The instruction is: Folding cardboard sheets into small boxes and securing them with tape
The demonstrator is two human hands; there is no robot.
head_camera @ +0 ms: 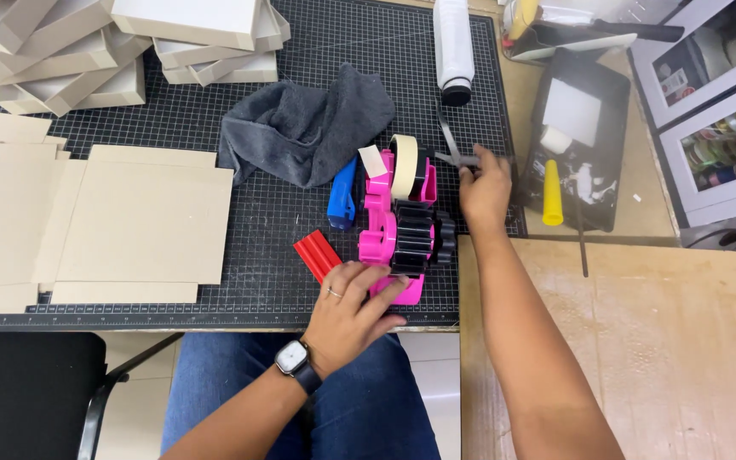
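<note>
A pink tape dispenser [382,223] with a black toothed wheel and a cream roll of tape stands on the black gridded cutting mat [283,247]. My left hand [349,312], wearing a ring and a wristwatch, rests on the dispenser's near end. My right hand [484,189] reaches to the mat's right edge and has its fingers closed on dark scissors [453,146]. A red flat piece [317,255] and a blue tool [343,195] lie just left of the dispenser.
A grey cloth [304,126] lies behind the dispenser. Flat cardboard sheets [142,223] cover the left; stacked box parts [61,60] sit at the back left. A white bottle [452,47], a black tray [579,136] with a yellow-handled roller, and a wooden board [666,341] are at right.
</note>
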